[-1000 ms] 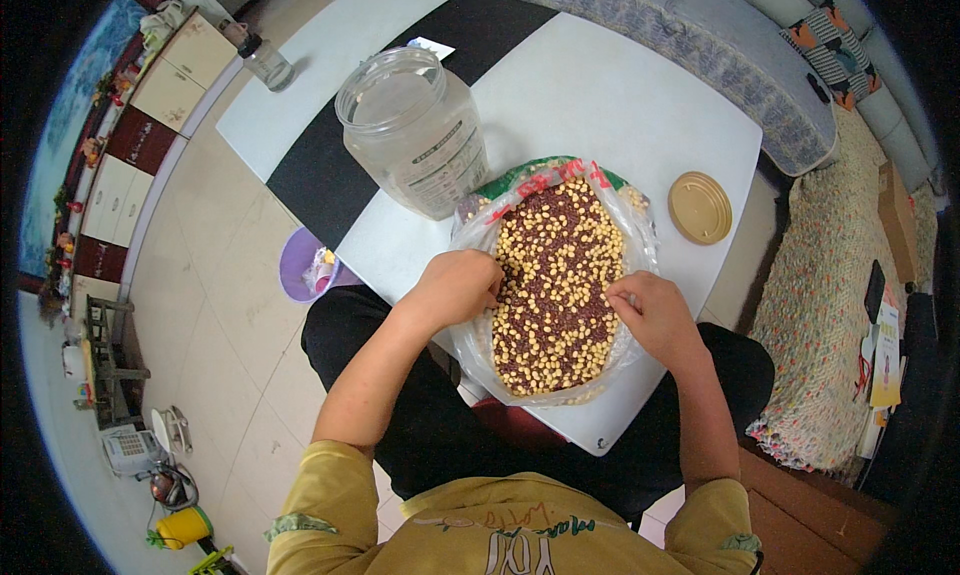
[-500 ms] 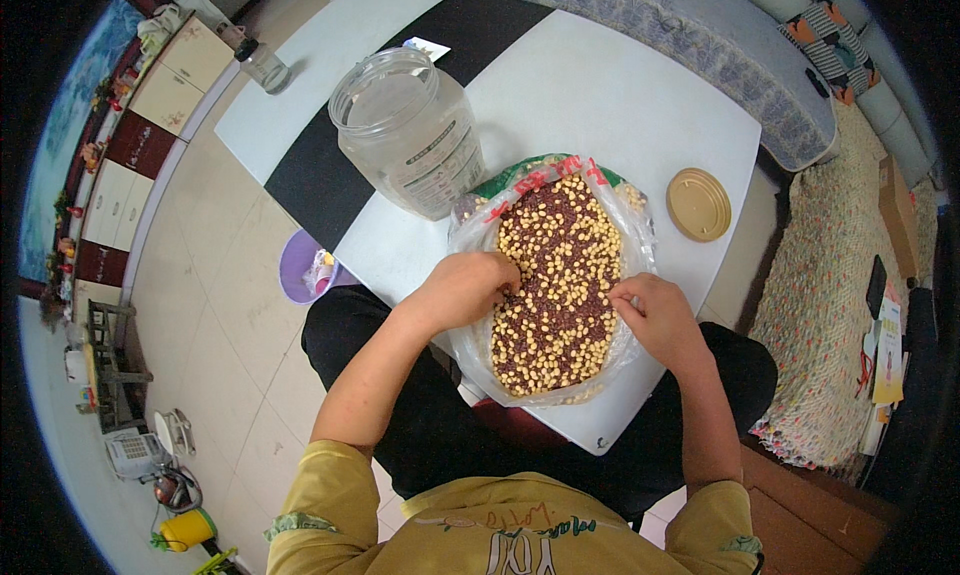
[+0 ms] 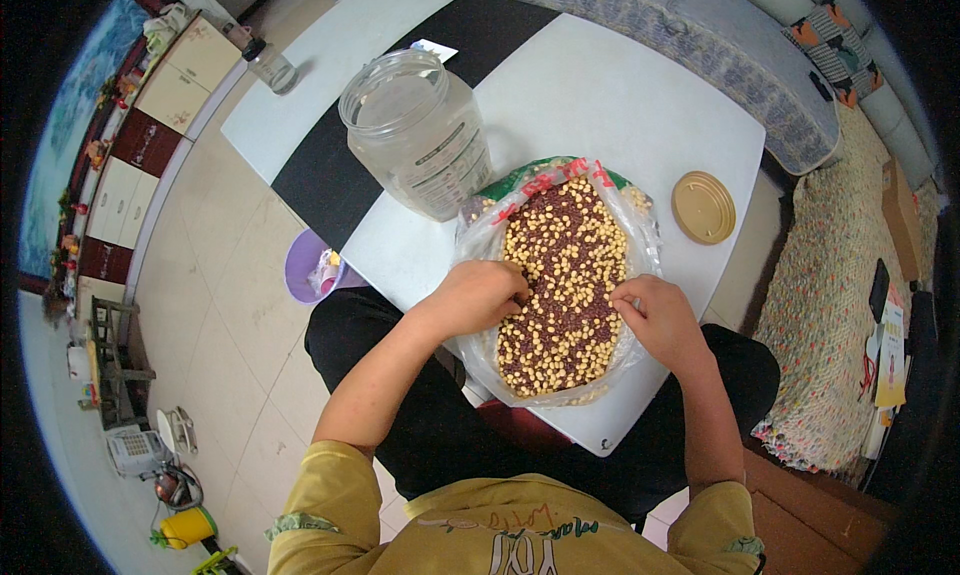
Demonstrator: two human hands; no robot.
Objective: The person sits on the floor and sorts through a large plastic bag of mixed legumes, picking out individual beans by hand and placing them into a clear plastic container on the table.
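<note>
A clear plastic bag (image 3: 476,360) with red print lies wide open at the near edge of the table. It holds a mix of yellow soybeans (image 3: 548,373) and small dark red beans (image 3: 572,315). My left hand (image 3: 482,297) reaches over the bag's left side, its fingers curled together at the beans. On the opposite side, my right hand (image 3: 655,317) has thumb and forefinger pinched above the beans' right edge. Whatever either hand's fingertips hold is too small or hidden to make out. Behind the bag to the left stands a large transparent jar (image 3: 420,140) without its lid.
A round gold lid (image 3: 703,207) lies to the bag's right on the white and black table (image 3: 640,95). At the far left corner is a small bottle (image 3: 270,67). A purple bin (image 3: 303,270) stands on the floor at left. A sofa (image 3: 700,45) borders the far side.
My left hand's fingers have shifted slightly nearer over the beans. The right hand stays almost in place at the right edge. The whole view has moved a little.
</note>
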